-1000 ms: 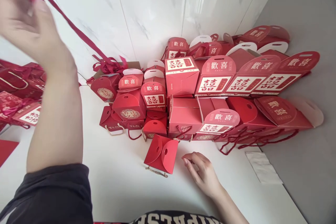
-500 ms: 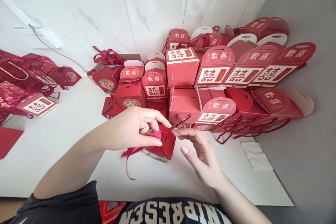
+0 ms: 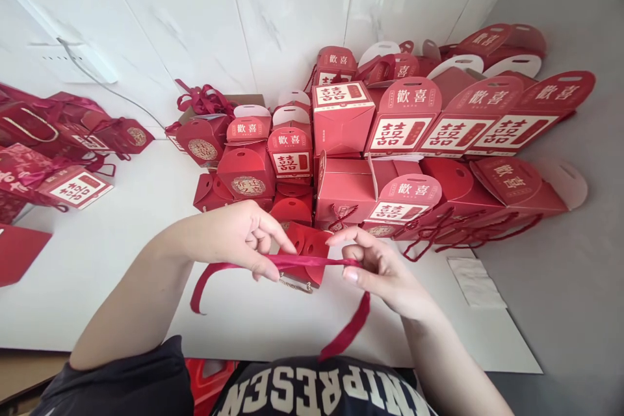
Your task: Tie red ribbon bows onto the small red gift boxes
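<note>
A dark red ribbon [image 3: 312,261] is stretched level between my two hands, just above a small red gift box [image 3: 306,242] with a rope handle that sits on the white surface. My left hand [image 3: 244,237] pinches the ribbon near its left part, and the loose left end curls down to the table. My right hand [image 3: 377,266] pinches it on the right, with the other end hanging towards my chest. Both hands are closed on the ribbon, and the box lies between and behind them.
A big pile of red gift boxes [image 3: 404,136] with white labels leans against the tiled wall at the back and right. More red bags and boxes [image 3: 58,156] lie at the left. A bunch of spare ribbons [image 3: 202,99] rests behind. A white napkin [image 3: 475,283] lies near the table's right edge.
My left hand came down from the upper left with the ribbon to the small box. My right hand has taken hold of the ribbon, and it is now pulled straight between both hands.
</note>
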### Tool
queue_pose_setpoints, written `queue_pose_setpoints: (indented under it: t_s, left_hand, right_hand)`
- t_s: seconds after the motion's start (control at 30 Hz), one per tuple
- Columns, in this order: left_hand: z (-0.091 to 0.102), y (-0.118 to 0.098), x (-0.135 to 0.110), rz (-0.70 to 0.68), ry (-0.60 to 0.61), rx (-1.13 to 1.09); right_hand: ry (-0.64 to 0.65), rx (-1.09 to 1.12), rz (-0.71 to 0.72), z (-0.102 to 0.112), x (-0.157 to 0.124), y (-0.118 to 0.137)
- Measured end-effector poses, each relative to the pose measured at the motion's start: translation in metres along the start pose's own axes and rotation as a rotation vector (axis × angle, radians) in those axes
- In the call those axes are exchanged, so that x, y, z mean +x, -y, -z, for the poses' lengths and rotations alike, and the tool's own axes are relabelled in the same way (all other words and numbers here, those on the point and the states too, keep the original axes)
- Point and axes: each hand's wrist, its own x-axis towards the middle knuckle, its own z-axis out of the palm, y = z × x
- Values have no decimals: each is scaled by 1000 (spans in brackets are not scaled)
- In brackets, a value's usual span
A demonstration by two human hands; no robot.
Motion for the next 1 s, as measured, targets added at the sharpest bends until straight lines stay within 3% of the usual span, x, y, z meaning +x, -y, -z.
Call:
queue_pose_setpoints:
  t_s: [0.13, 0.3, 0.43, 0.63, 0.8, 1.0]
  left_hand:
    - [-2, 12, 6, -50, 112, 8]
    - [-9, 19, 20, -200, 110, -68]
    - [-30, 20, 35, -163, 147, -287]
    - [-47, 20, 46, -122, -22, -330]
    - [-38, 12, 49, -292, -168, -262]
    - [-28, 1, 51, -350, -239, -350]
  right_hand:
    - [-22, -330, -68, 7, -2, 8]
    - [23, -277, -110, 9, 0, 4]
    - [31, -228, -75, 6, 5, 1]
    - [51, -163, 1, 2, 12, 1]
    - [33, -164, 27, 1, 22, 1]
    - [97, 37, 45, 3, 42, 11]
